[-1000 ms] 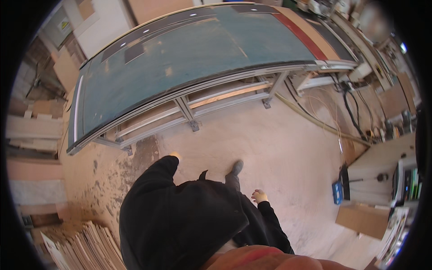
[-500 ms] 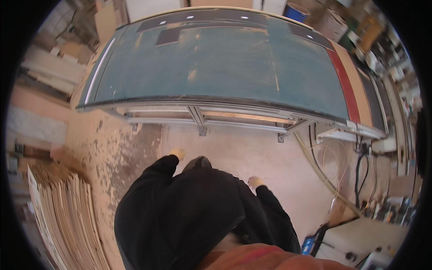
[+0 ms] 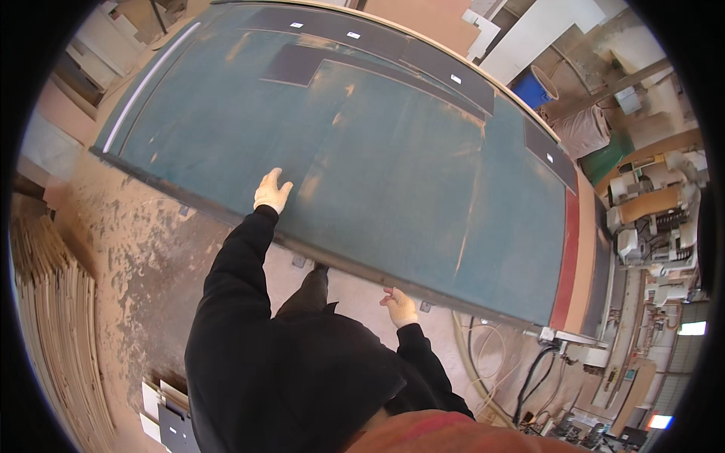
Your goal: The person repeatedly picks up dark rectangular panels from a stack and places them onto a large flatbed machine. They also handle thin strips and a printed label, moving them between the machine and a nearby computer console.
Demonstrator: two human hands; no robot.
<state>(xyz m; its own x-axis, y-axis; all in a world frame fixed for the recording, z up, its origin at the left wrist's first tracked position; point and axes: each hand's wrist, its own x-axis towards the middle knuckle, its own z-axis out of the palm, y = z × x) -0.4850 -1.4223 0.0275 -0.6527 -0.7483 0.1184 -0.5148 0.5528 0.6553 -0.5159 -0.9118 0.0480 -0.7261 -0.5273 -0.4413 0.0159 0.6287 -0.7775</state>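
hands at the near edge of a big green-topped table (image 3: 393,174) in a dusty workshop: the left hand (image 3: 272,190), gloved in a pale colour, lies flat on the green surface just inside the table's near edge, fingers spread and open, holding nothing. the right hand (image 3: 399,306), also gloved, sits lower and to the right, at or just under the same edge, fingers loosely curled; whether it touches the edge cannot be told, and it grips nothing visible. both black sleeves run up from the lower frame, the left arm stretched well out, the right bent close to the body.

the table lies ahead of both hands, its long axis running from upper left to lower right, so the near edge slants down toward the right hand. the left hand is the one already over the top. darker rectangular panels (image 3: 445,72) lie along the table's far side, well away from either hand, and a red strip (image 3: 565,264) ends the table at right.

below the near edge, sawdust-strewn floor (image 3: 143,249) gives standing room. left of the table stands a stack of thin boards (image 3: 57,325); right of it, cables (image 3: 491,355) loop on the floor beside machinery (image 3: 649,219); beyond the far corner sits a blue bucket (image 3: 535,87).
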